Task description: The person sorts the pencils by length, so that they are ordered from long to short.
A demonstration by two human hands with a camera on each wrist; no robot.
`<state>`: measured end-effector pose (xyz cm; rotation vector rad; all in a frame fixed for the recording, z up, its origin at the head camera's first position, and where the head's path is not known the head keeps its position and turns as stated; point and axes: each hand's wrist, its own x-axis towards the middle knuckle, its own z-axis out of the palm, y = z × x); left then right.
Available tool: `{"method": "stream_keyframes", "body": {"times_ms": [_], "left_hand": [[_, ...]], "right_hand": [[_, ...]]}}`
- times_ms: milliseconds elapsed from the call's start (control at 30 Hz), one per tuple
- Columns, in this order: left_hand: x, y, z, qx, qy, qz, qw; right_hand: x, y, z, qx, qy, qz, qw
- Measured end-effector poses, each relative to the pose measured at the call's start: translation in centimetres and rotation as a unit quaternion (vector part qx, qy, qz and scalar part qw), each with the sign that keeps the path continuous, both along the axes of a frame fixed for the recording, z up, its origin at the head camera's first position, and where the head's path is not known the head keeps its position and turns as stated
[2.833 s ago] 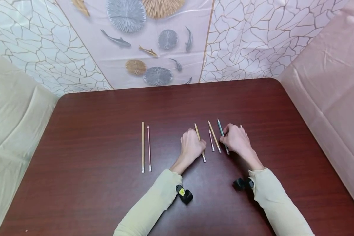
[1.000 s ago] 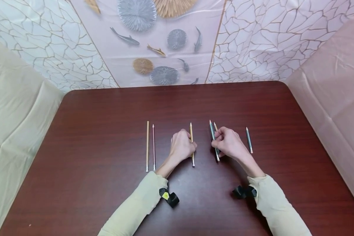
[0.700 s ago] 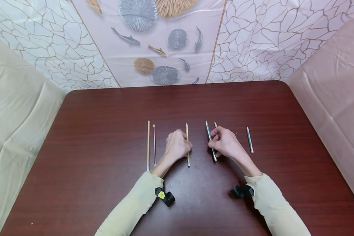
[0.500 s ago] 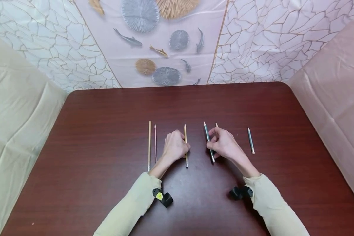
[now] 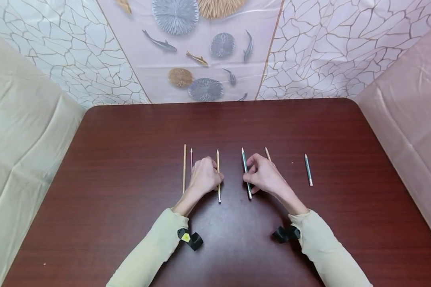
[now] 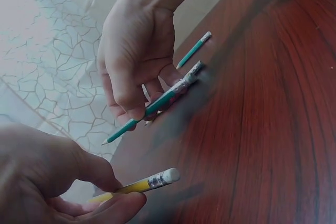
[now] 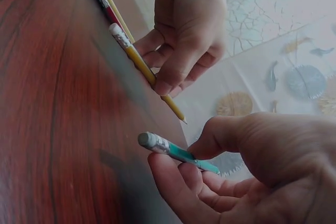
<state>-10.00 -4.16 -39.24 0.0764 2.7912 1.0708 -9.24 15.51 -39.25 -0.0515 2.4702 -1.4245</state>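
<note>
In the head view, my left hand (image 5: 204,174) pinches a yellow pencil (image 5: 218,187) between thumb and fingers, its eraser end toward me. To its right, my right hand (image 5: 267,177) pinches a green pencil (image 5: 244,158) by its middle, point facing away. Both wrist views show these two pencils raised slightly off the table, with shadows beneath. A long yellow pencil (image 5: 184,167) and a red pencil (image 7: 111,13) lie left of my left hand, which partly covers them. A wood-coloured pencil (image 5: 267,152) is mostly hidden by my right hand.
A short green pencil (image 5: 308,170) lies alone to the right on the dark red-brown table (image 5: 129,131). Patterned cloth (image 5: 208,52) hangs behind the table, and plain light cloth (image 5: 413,111) borders its sides. Both wrists carry small black cameras (image 5: 190,238).
The right hand has picked up the green pencil and carried it left past the wood-coloured one. The left hand has moved left with the yellow pencil. A short pink pencil has gone from sight.
</note>
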Motion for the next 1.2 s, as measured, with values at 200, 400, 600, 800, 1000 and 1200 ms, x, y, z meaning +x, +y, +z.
{"method": "stream_keyframes", "body": {"times_ms": [200,400,600,800,1000,1200], "left_hand": [[0.1,-0.8,-0.3,-0.011,0.012,0.008,0.9998],[-0.3,-1.4,-0.1,-0.04,0.039,0.001,0.9984],[-0.6,-2.1,0.1,-0.074,0.035,-0.004,0.9966],[-0.6,-2.7,0.1,-0.084,0.028,0.0,0.9961],[-0.5,-3.1,0.0,-0.088,0.022,0.005,0.9958],[-0.5,-3.4,-0.2,-0.099,0.019,0.007,0.9949]], "right_hand": [[0.1,-1.0,-0.1,-0.008,-0.005,0.005,0.9999],[-0.2,-1.4,0.0,-0.012,-0.001,0.008,0.9999],[-0.3,-2.1,-0.1,-0.005,0.0,0.008,1.0],[-0.2,-2.5,-0.1,-0.003,-0.005,0.011,0.9999],[-0.1,-2.9,-0.2,0.002,-0.006,0.018,0.9998],[-0.1,-3.3,-0.4,-0.006,-0.012,0.022,0.9997]]}}
